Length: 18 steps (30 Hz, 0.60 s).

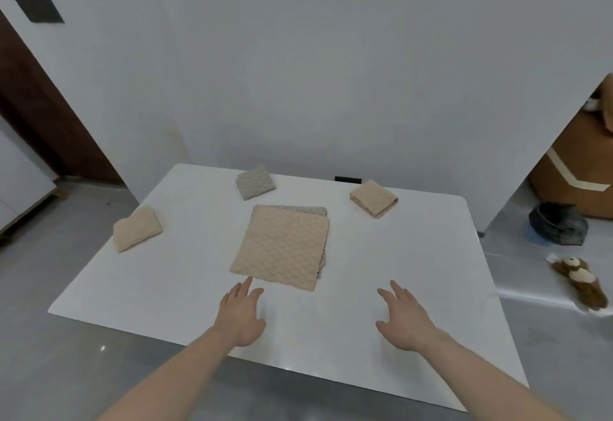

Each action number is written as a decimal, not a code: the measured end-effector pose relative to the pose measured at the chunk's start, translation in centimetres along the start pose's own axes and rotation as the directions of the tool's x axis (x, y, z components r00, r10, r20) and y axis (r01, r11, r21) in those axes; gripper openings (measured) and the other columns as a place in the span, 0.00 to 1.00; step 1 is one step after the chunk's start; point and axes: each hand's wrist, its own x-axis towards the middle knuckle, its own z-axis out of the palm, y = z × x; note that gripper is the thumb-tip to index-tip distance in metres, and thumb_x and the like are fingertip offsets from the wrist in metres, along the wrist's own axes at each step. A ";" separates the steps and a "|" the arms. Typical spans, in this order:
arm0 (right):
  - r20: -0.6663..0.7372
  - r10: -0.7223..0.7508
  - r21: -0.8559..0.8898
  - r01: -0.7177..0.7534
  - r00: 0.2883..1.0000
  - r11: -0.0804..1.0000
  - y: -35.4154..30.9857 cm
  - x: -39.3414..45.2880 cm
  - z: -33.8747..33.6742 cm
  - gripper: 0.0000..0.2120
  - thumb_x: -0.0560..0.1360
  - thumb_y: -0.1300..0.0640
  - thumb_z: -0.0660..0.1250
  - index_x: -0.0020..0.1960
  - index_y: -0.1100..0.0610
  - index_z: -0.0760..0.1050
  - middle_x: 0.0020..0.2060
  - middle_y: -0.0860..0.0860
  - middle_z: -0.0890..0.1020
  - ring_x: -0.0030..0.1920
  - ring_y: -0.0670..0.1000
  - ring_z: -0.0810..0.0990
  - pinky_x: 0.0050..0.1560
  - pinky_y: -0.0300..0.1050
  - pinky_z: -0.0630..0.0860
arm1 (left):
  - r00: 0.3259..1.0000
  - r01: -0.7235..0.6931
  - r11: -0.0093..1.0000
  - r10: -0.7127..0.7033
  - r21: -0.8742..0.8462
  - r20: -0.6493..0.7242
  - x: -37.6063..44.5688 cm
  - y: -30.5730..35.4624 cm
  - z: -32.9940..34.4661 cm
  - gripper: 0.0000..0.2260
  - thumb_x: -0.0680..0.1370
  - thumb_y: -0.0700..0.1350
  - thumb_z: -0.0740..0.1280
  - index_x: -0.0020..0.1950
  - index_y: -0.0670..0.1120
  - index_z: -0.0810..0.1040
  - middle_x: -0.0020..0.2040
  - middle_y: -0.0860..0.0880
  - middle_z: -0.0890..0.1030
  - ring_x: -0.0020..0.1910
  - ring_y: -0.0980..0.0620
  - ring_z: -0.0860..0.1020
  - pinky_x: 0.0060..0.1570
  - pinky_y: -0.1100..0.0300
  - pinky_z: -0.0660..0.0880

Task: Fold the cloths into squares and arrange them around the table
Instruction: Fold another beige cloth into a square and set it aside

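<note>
Both hands reached forward with fingers spread, gripping nothing: the left hand (pixel 240 316) just short of the flat beige cloth (pixel 282 246), perhaps brushing it; the right hand (pixel 403 319) further right. Three folded cloths (pixel 374 202) lay toward the white table's (pixel 166 288) far side, before a grey wall (pixel 331 72).

Two bare forearms are being shown from the lower edge of the frame, each ending in a bare hand, the left hand (pixel 241 316) and the right hand (pixel 405 321). No sleeve is being seen as far as the arms are being shown. Nothing is being worn at either wrist, and the fingers are seemingly being kept bare, though fine detail is being blurred.
</note>
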 end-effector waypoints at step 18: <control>-0.008 0.136 0.148 -0.133 0.991 0.980 -18.0 4.5 4.8 0.36 0.79 0.47 0.63 0.82 0.49 0.51 0.82 0.49 0.47 0.82 0.54 0.50 0.78 0.51 0.59 | 0.968 -0.204 0.979 0.203 -0.010 0.149 9.9 -14.8 -3.3 0.35 0.78 0.52 0.64 0.83 0.51 0.55 0.84 0.47 0.46 0.82 0.45 0.50 0.80 0.50 0.51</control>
